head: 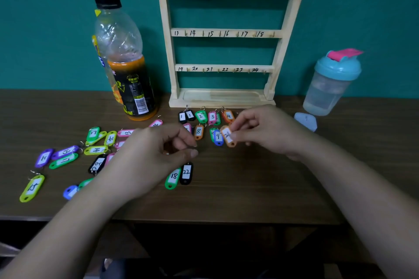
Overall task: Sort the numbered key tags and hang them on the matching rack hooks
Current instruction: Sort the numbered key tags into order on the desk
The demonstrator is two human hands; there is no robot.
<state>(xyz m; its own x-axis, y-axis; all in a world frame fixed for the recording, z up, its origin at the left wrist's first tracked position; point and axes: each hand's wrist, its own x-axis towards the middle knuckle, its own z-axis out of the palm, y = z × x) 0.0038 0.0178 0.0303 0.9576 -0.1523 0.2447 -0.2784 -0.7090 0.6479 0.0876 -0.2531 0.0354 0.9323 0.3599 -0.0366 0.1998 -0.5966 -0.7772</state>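
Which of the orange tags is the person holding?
The orange tag right of blue 9, pinched by the right hand; orange 8 and orange 4 lie untouched on the table.

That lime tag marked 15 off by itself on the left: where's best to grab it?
Probably across its narrow middle, pinching both long edges from above. The lime tag 15 lies flat on the table, nothing touching its sides, so both edges are free; its thin ring looks harder to catch.
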